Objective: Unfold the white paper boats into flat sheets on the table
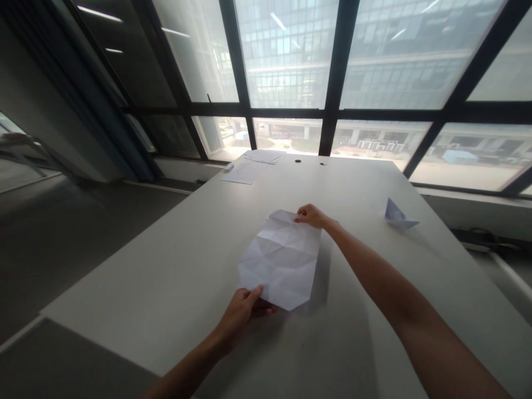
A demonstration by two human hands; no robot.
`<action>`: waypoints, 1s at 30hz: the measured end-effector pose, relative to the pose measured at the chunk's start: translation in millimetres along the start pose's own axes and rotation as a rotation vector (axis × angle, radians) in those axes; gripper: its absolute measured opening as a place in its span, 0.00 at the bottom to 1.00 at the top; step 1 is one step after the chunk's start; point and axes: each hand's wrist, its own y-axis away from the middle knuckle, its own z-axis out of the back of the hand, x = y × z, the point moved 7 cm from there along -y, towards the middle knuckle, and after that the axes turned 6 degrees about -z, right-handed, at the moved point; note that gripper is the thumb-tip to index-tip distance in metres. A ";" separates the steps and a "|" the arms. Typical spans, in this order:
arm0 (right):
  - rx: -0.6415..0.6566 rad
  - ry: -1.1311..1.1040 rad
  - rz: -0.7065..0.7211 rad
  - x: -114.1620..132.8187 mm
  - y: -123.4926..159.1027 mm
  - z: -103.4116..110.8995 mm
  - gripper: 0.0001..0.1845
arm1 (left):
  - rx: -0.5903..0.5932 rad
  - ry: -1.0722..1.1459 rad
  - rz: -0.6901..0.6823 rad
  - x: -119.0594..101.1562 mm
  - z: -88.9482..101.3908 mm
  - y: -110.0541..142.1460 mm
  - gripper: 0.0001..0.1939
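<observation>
A creased white sheet of paper (282, 257) is held above the white table, its surface crossed by several fold lines. My left hand (247, 307) grips its near left edge, thumb on top and fingers underneath. At the far right edge, my right hand (311, 216) pinches the sheet between thumb and fingers. The sheet's corners look folded or bent, and a shadow falls on the table to its right.
A folded paper boat (399, 216) stands on the right side of the white table (183, 260). Several flat paper sheets (245, 172) lie at the far left end, beside a small whitish object. Large windows (286, 55) rise beyond the table, and a dark curtain hangs at the left.
</observation>
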 end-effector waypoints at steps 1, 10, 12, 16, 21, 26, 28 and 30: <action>-0.035 0.063 0.003 -0.1 -3.4 -6.2 0.15 | 0.003 -0.020 0.027 3.8 0.7 1.3 0.16; -0.165 0.236 -0.001 -5.1 -0.6 -34.9 0.13 | 0.224 -0.100 0.097 -4.1 8.5 16.7 0.20; -0.161 0.231 0.007 -6.8 0.2 -38.1 0.13 | 0.149 -0.027 0.108 -6.1 20.7 16.2 0.18; -0.161 0.234 0.025 -7.8 3.0 -42.2 0.11 | -0.086 0.150 0.100 -5.4 47.4 11.5 0.16; -0.168 0.242 0.042 -4.8 6.2 -43.1 0.11 | -0.107 0.086 0.014 -21.0 57.6 5.4 0.18; -0.174 0.230 0.050 -3.0 6.6 -42.7 0.11 | -0.008 -0.295 -0.069 -36.2 62.4 -10.5 0.19; -0.174 0.227 0.053 -2.5 7.0 -42.4 0.11 | -0.017 -0.538 -0.095 -39.9 71.4 -18.6 0.17; -0.176 0.226 0.061 -1.5 8.0 -41.9 0.11 | -0.014 -0.802 -0.149 -48.4 76.7 -24.5 0.15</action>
